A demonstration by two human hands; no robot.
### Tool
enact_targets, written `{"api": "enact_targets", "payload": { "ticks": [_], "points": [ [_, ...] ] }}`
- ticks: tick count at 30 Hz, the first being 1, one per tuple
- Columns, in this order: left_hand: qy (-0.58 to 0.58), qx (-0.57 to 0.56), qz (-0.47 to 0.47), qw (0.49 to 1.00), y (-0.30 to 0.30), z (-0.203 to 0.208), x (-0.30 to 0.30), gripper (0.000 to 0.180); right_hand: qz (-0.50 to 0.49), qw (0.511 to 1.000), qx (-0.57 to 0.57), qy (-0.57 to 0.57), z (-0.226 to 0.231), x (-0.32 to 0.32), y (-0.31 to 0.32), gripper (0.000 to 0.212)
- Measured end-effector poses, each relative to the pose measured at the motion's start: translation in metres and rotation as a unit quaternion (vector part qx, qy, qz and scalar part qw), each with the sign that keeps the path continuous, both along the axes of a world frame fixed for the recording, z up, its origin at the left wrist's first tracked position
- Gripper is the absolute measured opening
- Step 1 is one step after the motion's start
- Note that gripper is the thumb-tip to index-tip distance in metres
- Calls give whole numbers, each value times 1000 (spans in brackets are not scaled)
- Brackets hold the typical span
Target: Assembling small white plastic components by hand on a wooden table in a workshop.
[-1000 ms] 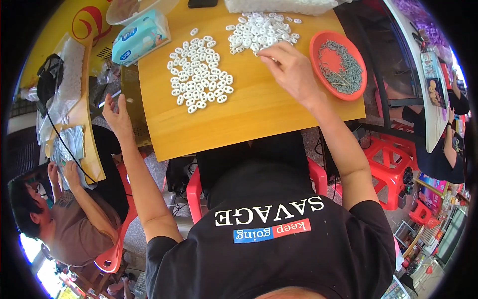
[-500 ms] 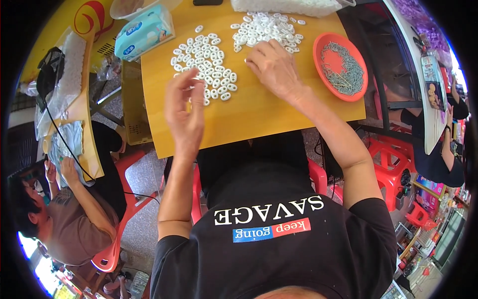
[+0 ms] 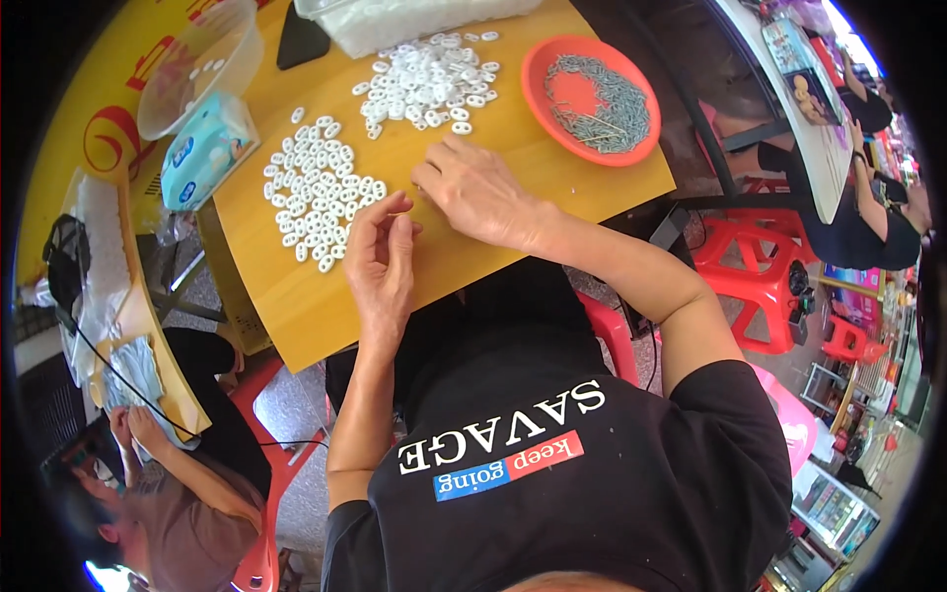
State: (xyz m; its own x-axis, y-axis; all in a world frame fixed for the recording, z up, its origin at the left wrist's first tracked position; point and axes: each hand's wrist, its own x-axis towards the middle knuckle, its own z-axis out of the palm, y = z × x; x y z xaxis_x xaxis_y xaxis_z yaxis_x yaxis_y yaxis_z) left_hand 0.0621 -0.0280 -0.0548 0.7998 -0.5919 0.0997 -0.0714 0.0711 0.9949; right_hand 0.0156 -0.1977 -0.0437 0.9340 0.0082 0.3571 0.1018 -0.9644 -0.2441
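My left hand (image 3: 383, 259) is over the front part of the wooden table, its fingers curled toward the thumb. Just right of it, my right hand (image 3: 478, 192) hovers palm down with bent fingertips pointing at the left one. The two are close but apart, and whatever either may pinch is hidden. Beyond my left hand lies a loose spread of white oval plastic pieces (image 3: 316, 192), each with two dark holes. Farther back, a denser heap of the same white pieces (image 3: 424, 84) sits, with two strays near my right hand.
An orange-red bowl (image 3: 534, 89) of small grey screws stands at the right. A clear bin (image 3: 414, 37) of white pieces, a black phone-like slab (image 3: 302, 41), a translucent tub (image 3: 158, 109) and a blue tissue pack (image 3: 209, 153) line the back and left. Another person (image 3: 182, 513) works at a side table.
The view has turned, shifting the table in the picture. My right hand has left the heap and come close to my left hand, which has moved off the spread toward the table's front.
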Motion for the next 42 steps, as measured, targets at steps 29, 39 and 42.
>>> {"api": "enact_targets", "payload": {
  "ticks": [29, 39, 42],
  "points": [
    [43, -124, -7, 991, -47, -3, -13, 13, -58, 502, 862, -39, 2, -48, 16, 16],
    [153, -93, -17, 984, -40, -7, -7, 18, -167, 846, 505, -35, 30, -60, -70, 17],
    [170, -89, -17, 981, -42, -4, -8, 21, -228, 927, 294, -45, 34, -65, -126, 13]
  ]
}}
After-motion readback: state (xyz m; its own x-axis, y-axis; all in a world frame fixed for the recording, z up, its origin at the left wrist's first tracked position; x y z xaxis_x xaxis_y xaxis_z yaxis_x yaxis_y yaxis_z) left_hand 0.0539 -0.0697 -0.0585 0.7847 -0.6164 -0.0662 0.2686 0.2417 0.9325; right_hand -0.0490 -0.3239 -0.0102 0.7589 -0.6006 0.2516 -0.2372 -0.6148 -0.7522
